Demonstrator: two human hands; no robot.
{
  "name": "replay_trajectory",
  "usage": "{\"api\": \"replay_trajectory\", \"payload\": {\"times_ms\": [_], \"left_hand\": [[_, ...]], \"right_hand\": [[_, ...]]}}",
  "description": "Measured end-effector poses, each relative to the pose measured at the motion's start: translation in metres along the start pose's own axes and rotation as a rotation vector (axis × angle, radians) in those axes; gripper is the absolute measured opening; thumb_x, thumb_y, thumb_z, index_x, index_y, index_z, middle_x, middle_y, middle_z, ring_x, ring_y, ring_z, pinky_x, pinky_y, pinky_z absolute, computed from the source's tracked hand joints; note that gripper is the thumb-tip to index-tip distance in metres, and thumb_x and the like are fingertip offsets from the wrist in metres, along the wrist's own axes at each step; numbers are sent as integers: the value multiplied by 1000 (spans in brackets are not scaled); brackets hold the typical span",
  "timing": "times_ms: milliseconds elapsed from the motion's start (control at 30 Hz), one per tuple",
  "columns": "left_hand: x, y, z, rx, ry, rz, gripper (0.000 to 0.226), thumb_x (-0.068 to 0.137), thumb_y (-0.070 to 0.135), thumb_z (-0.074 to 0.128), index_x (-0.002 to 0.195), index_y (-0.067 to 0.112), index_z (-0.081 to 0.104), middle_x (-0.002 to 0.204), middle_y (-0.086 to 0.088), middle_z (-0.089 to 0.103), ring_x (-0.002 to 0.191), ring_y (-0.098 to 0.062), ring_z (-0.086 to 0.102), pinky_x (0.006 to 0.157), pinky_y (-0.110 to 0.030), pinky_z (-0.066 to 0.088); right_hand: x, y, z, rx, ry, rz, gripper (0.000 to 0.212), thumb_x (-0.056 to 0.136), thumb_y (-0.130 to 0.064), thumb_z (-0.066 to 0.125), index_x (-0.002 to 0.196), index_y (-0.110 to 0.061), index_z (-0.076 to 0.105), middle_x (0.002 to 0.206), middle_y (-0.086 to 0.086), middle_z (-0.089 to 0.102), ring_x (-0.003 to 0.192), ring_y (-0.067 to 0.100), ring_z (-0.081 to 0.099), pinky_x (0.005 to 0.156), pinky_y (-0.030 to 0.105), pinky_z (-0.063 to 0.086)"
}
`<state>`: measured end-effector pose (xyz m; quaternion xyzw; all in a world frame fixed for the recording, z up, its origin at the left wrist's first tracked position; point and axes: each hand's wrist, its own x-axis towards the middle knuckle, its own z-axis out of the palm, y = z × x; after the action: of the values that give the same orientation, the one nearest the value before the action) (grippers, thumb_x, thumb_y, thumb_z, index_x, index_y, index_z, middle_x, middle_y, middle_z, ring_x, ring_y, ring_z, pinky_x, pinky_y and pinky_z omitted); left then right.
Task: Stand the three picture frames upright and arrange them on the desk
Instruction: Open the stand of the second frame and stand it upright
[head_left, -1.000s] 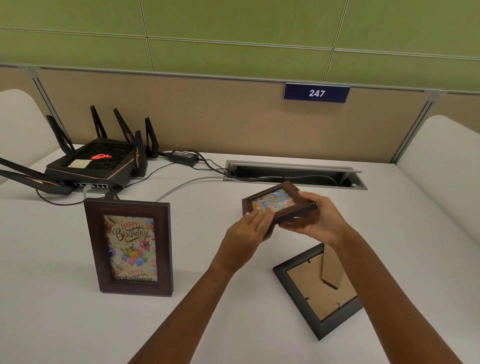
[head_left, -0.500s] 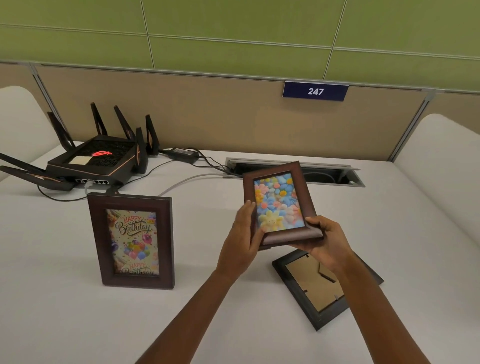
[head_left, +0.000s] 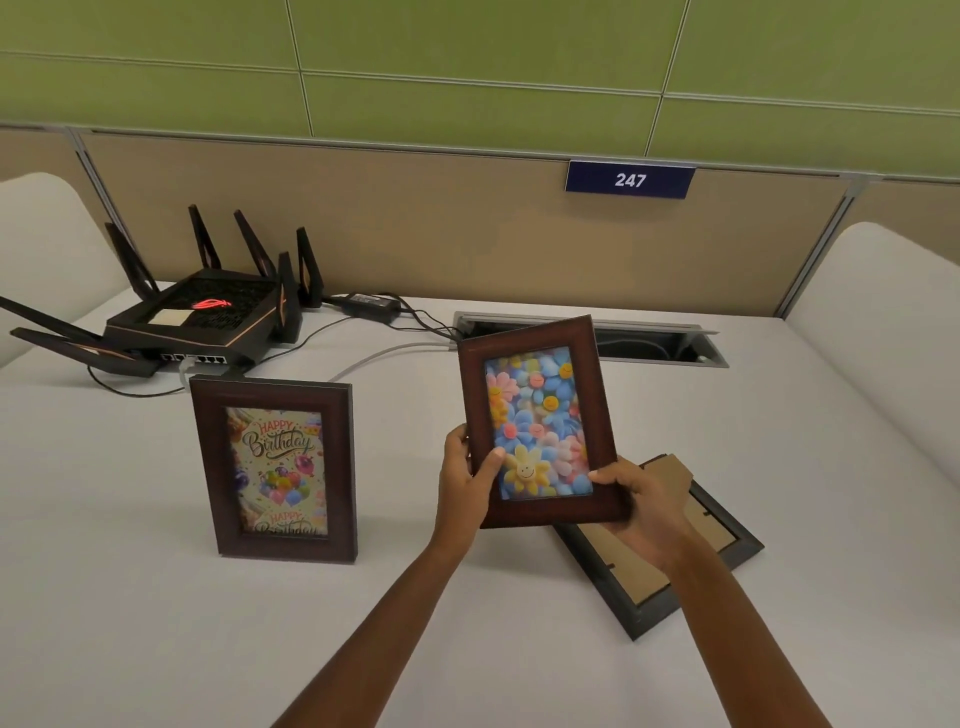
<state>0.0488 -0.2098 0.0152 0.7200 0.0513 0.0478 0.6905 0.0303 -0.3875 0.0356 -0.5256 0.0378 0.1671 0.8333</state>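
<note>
A brown frame with a flower picture (head_left: 540, 415) is held upright and slightly tilted above the white desk (head_left: 130, 597), picture toward me. My left hand (head_left: 465, 480) grips its lower left edge, thumb on the glass. My right hand (head_left: 641, 506) holds its lower right corner from below. A second brown frame with a "Happy Birthday" picture (head_left: 275, 470) stands upright on the desk to the left. A third, dark frame (head_left: 670, 561) lies face down under my right hand, its cardboard back and stand showing.
A black router (head_left: 202, 322) with several antennas sits at the back left, with cables and a power adapter (head_left: 371, 301) running to an open cable hatch (head_left: 660, 340). A beige partition with a "247" sign (head_left: 629, 180) closes the desk's far side.
Both hands have turned the flower frame from nearly flat to upright, facing me, and lifted it slightly. The other two frames have not moved.
</note>
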Motion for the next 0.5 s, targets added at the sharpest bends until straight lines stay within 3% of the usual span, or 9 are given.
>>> {"api": "replay_trajectory", "payload": {"times_ms": [133, 267, 500], "left_hand": [[-2, 1, -5, -26, 6, 25, 38, 92, 12, 50, 128, 6, 38, 130, -13, 53, 105, -14, 54, 83, -30, 51], [-3, 1, -12, -12, 10, 52, 38, 93, 11, 48, 129, 5, 37, 131, -14, 52, 106, -14, 53, 84, -29, 50], [-1, -1, -24, 20, 55, 77, 37, 94, 10, 47, 129, 5, 37, 132, -15, 51, 108, -14, 52, 85, -30, 50]], "right_hand": [[0, -1, 4, -115, -46, 8, 39, 67, -17, 56, 106, -18, 59, 99, 1, 70, 88, 18, 68, 66, 27, 60], [3, -5, 8, -211, -79, 22, 27, 76, -15, 53, 102, -22, 57, 94, -3, 70, 81, 13, 71, 60, 26, 59], [17, 5, 20, -247, -100, 29, 22, 87, -9, 46, 104, -21, 54, 101, 0, 67, 86, 17, 69, 67, 26, 60]]}}
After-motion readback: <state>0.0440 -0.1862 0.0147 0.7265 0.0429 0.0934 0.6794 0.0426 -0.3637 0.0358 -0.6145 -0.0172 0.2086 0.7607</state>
